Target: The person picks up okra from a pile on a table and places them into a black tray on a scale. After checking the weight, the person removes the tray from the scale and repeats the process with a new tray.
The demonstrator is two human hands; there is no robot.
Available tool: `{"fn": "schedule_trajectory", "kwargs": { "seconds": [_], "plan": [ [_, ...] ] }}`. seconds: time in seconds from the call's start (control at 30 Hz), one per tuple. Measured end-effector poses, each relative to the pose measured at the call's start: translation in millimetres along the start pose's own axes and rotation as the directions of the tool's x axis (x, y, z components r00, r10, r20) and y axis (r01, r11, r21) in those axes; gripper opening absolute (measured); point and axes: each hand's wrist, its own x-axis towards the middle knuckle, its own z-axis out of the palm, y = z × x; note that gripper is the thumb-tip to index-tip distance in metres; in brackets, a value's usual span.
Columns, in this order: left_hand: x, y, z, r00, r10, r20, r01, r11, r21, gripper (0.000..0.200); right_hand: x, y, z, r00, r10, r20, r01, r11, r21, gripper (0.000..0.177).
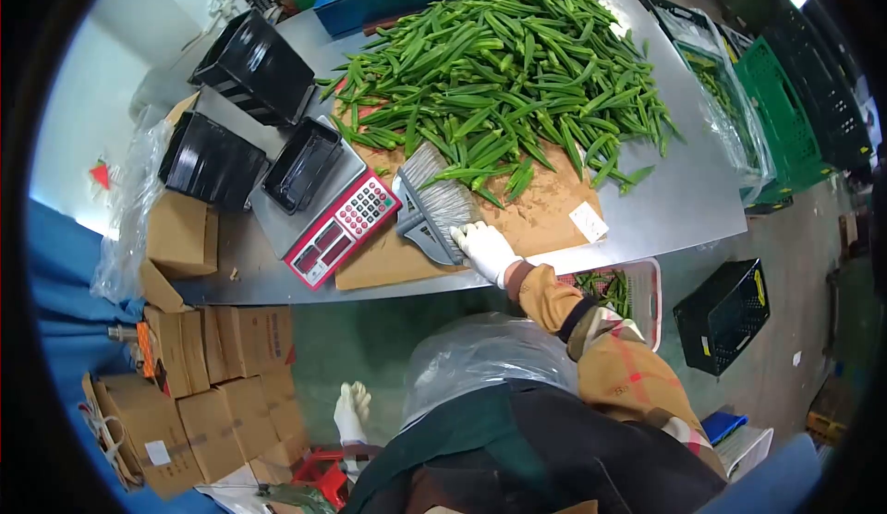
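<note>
A heap of green okra (pixel 517 71) covers much of the steel table, partly on flattened cardboard (pixel 545 205). At the heap's near left lies a grey broom head (pixel 434 205) with pale bristles. My right hand (pixel 486 250), in a white glove, has its fingers closed on the near end of the broom head. Below the table edge hangs my left hand (pixel 351 411), also gloved in white, fingers apart and holding nothing. Left of the broom head stands a red and white scale (pixel 342 223) with a black tray (pixel 302 165) on its plate.
Black bins (pixel 256 66) stand at the table's left, near an open carton (pixel 182 235). Cardboard boxes (pixel 217 422) are stacked below. A white basket (pixel 654 303) with okra sits under the front edge. At right are a black crate (pixel 722 318) and a green crate (pixel 785 112).
</note>
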Motion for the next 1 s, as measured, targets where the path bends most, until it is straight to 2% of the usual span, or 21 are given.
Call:
{"fn": "schedule_trajectory", "kwargs": {
  "seconds": [0.03,0.07,0.13,0.17,0.23,0.3,0.37,0.4,0.43,0.47,0.5,0.53,0.57,0.63,0.67,0.73,0.8,0.83,0.9,0.93,1.0],
  "plan": [
    [-6.7,45.7,29.9,0.999,-0.027,0.022,0.025,0.996,0.090,0.069,4.4,2.8,-4.3,0.998,-0.049,0.026,0.049,0.999,0.012,0.066],
    [6.1,64.9,44.2,0.997,-0.027,0.070,0.017,0.990,0.136,0.067,8.5,0.8,-13.3,0.990,-0.107,-0.094,0.107,0.994,-0.006,0.046],
    [37.8,92.3,68.3,0.986,-0.033,0.166,-0.005,0.974,0.227,0.063,19.3,-9.4,-53.7,0.984,-0.136,-0.115,0.142,0.989,0.046,0.037],
    [57.3,102.6,85.1,0.977,-0.002,0.213,-0.038,0.982,0.187,0.058,25.0,-13.6,-75.4,0.981,-0.148,-0.125,0.158,0.985,0.069,0.034],
    [87.6,116.8,119.1,0.952,0.052,0.303,-0.088,0.991,0.105,0.049,40.6,-18.4,-108.8,0.907,0.062,-0.417,0.109,0.921,0.375,0.020],
    [101.9,148.3,150.2,0.912,0.050,0.407,-0.188,0.933,0.308,0.048,57.1,-8.2,-148.8,0.821,0.206,-0.533,0.101,0.866,0.490,0.019],
    [110.5,173.3,176.8,0.888,0.046,0.458,-0.303,0.808,0.505,0.054,63.4,1.4,-173.3,0.773,0.448,-0.449,-0.021,0.725,0.688,0.022],
    [127.6,174.2,187.3,0.868,0.013,0.497,-0.348,0.730,0.588,0.056,61.0,10.5,-170.0,0.766,0.493,-0.413,-0.082,0.712,0.698,0.025],
    [143.6,175.7,194.7,0.847,-0.025,0.531,-0.395,0.639,0.660,0.058,55.8,17.4,-153.0,0.763,0.528,-0.373,-0.197,0.740,0.643,0.028],
    [120.9,197.5,204.9,0.830,-0.040,0.556,-0.441,0.562,0.700,0.062,46.5,21.2,-125.6,0.752,0.567,-0.336,-0.310,0.754,0.579,0.034],
    [135.4,192.2,206.8,0.810,-0.072,0.581,-0.461,0.534,0.709,0.061,37.5,21.9,-101.9,0.735,0.609,-0.299,-0.418,0.754,0.507,0.040],
    [119.4,206.7,212.6,0.796,-0.085,0.599,-0.476,0.525,0.706,0.060,29.3,18.9,-86.5,0.728,0.680,-0.090,-0.604,0.698,0.383,0.049],
    [102.1,222.8,217.4,0.782,-0.099,0.616,-0.490,0.513,0.705,0.060,21.2,12.7,-68.9,0.658,0.744,0.113,-0.747,0.628,0.219,0.057],
    [108.2,228.0,220.5,0.727,-0.098,0.679,-0.549,0.511,0.661,0.058,5.0,-1.1,-11.9,0.624,0.781,0.028,-0.774,0.613,0.161,0.054],
    [111.3,234.0,224.4,0.710,-0.087,0.699,-0.562,0.528,0.637,0.058,9.8,1.6,-6.6,0.604,0.780,0.166,-0.778,0.532,0.335,0.048],
    [117.5,244.7,227.7,0.684,-0.054,0.727,-0.599,0.527,0.603,0.056,11.5,0.3,7.0,0.585,0.684,0.436,-0.752,0.255,0.608,0.036],
    [121.7,258.9,239.3,0.665,0.031,0.746,-0.642,0.534,0.550,0.051,28.9,-4.6,-11.9,0.663,0.662,0.349,-0.629,0.240,0.739,0.026],
    [104.4,278.2,248.9,0.662,0.066,0.747,-0.621,0.605,0.498,0.047,40.3,-7.5,-30.3,0.696,0.652,0.301,-0.560,0.231,0.796,0.022],
    [121.4,276.0,261.5,0.657,0.164,0.736,-0.660,0.597,0.456,0.044,58.9,-6.6,-70.0,0.741,0.637,0.215,-0.521,0.342,0.782,0.019],
    [116.5,285.0,269.2,0.661,0.121,0.740,-0.612,0.658,0.439,0.044,62.1,-7.7,-79.8,0.711,0.660,0.245,-0.606,0.397,0.690,0.024],
    [114.0,286.2,282.1,0.677,0.106,0.728,-0.613,0.629,0.478,0.045,58.2,-6.9,-80.9,0.641,0.692,0.332,-0.756,0.497,0.426,0.036]
  ]
}}
